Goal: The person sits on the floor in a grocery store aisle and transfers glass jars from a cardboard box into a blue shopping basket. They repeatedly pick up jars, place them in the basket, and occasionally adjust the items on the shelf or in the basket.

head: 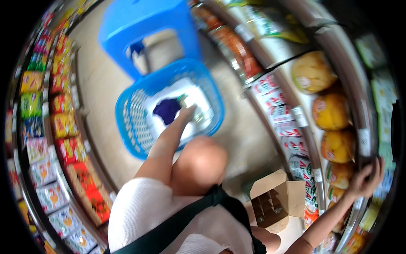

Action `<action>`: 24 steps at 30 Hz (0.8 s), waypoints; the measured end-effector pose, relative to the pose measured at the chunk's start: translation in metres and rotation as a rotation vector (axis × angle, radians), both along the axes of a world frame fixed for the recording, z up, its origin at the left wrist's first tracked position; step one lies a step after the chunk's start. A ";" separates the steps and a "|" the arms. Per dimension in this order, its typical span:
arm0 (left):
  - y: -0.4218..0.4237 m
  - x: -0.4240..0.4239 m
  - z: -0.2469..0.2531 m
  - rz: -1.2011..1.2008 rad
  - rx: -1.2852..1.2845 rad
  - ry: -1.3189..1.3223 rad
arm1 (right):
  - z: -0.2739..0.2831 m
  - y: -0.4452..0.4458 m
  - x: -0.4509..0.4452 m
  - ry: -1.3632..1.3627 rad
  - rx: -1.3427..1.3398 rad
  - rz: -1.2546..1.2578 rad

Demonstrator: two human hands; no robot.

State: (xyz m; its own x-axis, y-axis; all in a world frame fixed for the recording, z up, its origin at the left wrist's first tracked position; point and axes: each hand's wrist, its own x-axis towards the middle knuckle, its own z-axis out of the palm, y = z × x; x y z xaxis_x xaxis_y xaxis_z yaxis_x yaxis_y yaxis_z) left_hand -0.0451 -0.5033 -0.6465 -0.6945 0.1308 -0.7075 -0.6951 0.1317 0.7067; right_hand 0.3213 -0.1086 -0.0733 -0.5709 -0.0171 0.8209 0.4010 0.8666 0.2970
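Note:
My left hand (187, 113) reaches down into a blue plastic basket (134, 147), at small glass bottles or jars (198, 116) that are blurred; whether its fingers hold one I cannot tell. Beside that hand, a dark purple cloth (166, 110) lies on white material (152, 125) inside the basket. My right hand (368, 179) is at the edge of an upper shelf (364, 133) on the right, fingers curled apart with nothing seen in them. Close by it, on the shelf below, stand clear packs of yellow-orange food (337, 146).
A blue plastic stool (149, 19) stands behind the basket. An open cardboard box with dividers (269, 206) is at lower right. Shelves of snack packets (65, 120) line the left. Red-and-white packs (285, 127) and jars of reddish food (234, 47) fill the lower right shelves.

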 end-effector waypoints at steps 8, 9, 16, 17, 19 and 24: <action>0.008 0.020 0.213 -0.336 0.201 0.157 | 0.006 -0.033 0.004 0.101 -0.074 -0.022; 0.021 0.025 0.263 -0.348 0.346 0.263 | 0.007 -0.034 0.004 0.095 -0.072 -0.026; 0.105 0.053 0.520 -0.634 0.547 1.166 | 0.012 -0.040 0.003 0.123 -0.109 0.071; 0.120 0.068 0.550 -0.658 0.595 1.281 | 0.013 -0.040 0.003 0.113 -0.129 0.085; 0.156 0.078 0.593 -0.719 0.614 1.694 | 0.013 -0.040 0.001 0.107 -0.151 0.131; 0.234 0.107 0.639 -0.706 0.870 1.745 | 0.016 -0.039 0.011 0.095 -0.138 0.138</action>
State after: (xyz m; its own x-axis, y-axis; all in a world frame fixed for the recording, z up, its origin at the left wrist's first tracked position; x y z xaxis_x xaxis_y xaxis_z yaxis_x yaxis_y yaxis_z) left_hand 0.0616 -0.2695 -0.0074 -0.1108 0.4786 0.8710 0.6335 -0.6412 0.4329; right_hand 0.3319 -0.1477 -0.0570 -0.4911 0.0264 0.8707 0.2962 0.9450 0.1384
